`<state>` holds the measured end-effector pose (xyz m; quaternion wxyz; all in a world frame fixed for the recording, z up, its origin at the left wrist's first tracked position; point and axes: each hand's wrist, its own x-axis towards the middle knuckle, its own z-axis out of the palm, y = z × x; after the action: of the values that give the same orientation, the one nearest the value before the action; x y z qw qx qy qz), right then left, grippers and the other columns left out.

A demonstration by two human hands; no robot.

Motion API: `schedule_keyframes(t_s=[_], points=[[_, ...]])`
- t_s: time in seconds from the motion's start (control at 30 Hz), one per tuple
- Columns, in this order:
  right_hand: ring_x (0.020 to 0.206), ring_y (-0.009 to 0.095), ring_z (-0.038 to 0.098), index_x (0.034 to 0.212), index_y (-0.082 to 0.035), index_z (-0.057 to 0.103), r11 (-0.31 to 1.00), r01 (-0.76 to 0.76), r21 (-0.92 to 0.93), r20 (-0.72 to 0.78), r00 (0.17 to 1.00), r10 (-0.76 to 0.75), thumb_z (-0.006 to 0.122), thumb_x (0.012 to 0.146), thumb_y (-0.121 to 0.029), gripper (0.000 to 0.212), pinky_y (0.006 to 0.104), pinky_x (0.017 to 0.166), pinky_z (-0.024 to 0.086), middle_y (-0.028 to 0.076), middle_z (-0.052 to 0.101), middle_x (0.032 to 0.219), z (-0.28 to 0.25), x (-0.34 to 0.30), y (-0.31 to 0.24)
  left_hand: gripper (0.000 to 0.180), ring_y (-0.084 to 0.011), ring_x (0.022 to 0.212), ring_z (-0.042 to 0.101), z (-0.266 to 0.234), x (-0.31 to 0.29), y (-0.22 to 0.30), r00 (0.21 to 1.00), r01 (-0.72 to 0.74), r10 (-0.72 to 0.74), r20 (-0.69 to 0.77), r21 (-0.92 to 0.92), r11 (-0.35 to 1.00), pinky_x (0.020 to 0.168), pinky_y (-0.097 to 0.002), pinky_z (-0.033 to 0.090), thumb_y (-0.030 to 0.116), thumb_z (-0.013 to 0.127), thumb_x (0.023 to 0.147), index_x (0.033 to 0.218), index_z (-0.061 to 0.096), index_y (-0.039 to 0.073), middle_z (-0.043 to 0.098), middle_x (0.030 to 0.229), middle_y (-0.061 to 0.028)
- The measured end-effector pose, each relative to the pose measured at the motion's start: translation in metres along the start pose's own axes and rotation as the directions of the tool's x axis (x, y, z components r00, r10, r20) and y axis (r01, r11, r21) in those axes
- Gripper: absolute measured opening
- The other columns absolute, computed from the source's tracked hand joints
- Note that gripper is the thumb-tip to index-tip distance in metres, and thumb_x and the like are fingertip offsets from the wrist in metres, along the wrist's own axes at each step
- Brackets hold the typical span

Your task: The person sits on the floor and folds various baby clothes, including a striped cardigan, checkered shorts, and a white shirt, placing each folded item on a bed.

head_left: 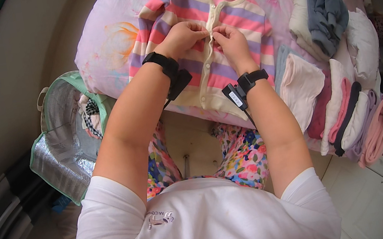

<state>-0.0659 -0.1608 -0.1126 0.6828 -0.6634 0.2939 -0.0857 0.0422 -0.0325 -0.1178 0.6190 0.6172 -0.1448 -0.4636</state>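
**Striped cardigan (224, 72) front-up on a flowered bed (95, 49)**

Right of the cardigan we note a pale pink cloth (300, 79) close by, a blue-grey folded garment (327, 13) beside a cream one (299, 7), and a row of folded clothes (348, 127) along the bed's edge. Left, below the bed edge: a silver-lined bag (62, 157) with mint trim, clothes (91, 118) inside.

In the way: the left forearm (134, 108) and the black box (179, 85) on its wrist strap (161, 63) cover the cardigan's lower left; fingers hide part of the cream button band (207, 69).

Both arms reach forward, wrists bent inward. Left grip (182, 37): thumb and forefinger pinched nearly together on the band. Right grip (233, 45): likewise pinched, just beside it, fingertips facing the left's. Whether a button sits between them, we cannot tell.
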Motion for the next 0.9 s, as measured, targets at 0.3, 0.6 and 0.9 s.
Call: schedule_keyframes(t_s=[0.3,0.6,0.9], points=[[0.065,0.007,0.056,0.094,0.0,0.062,0.999,-0.008,0.046,0.09,0.996,0.004,0.064,0.087,-0.005,0.008,0.0193,0.058,0.046,0.001,0.061,0.078,0.0,-0.001,-0.002,0.017,-0.0087,0.079,0.061,-0.006,0.0,-0.001,0.998,0.0,-0.001,0.065,0.025,1.0,0.07,-0.0237,0.05,0.015,0.063,0.09,0.1,0.067,0.001,0.066,0.089,-0.0019],[0.067,0.008,0.057,0.092,0.0,0.059,0.984,0.159,-0.083,0.036,0.987,-0.157,0.066,0.083,-0.002,0.012,0.0217,0.06,0.049,0.002,0.062,0.078,0.001,0.004,0.018,0.02,-0.0095,0.072,0.062,0.014,-0.006,0.014,0.999,0.028,-0.017,-0.051,0.232,0.972,0.058,-0.0241,0.049,0.019,0.064,0.089,0.093,0.065,0.0,0.066,0.085,-0.0044],[0.067,0.009,0.057,0.091,0.0,0.059,0.939,0.309,-0.15,-0.046,0.947,-0.319,0.069,0.078,-0.004,0.017,0.0237,0.063,0.05,0.003,0.062,0.077,0.003,0.006,0.029,0.019,-0.0134,0.065,0.062,0.016,0.002,-0.007,0.976,-0.13,0.169,-0.134,0.255,0.958,0.051,-0.0253,0.049,0.011,0.062,0.089,0.098,0.052,-0.002,0.063,0.082,-0.0075]])
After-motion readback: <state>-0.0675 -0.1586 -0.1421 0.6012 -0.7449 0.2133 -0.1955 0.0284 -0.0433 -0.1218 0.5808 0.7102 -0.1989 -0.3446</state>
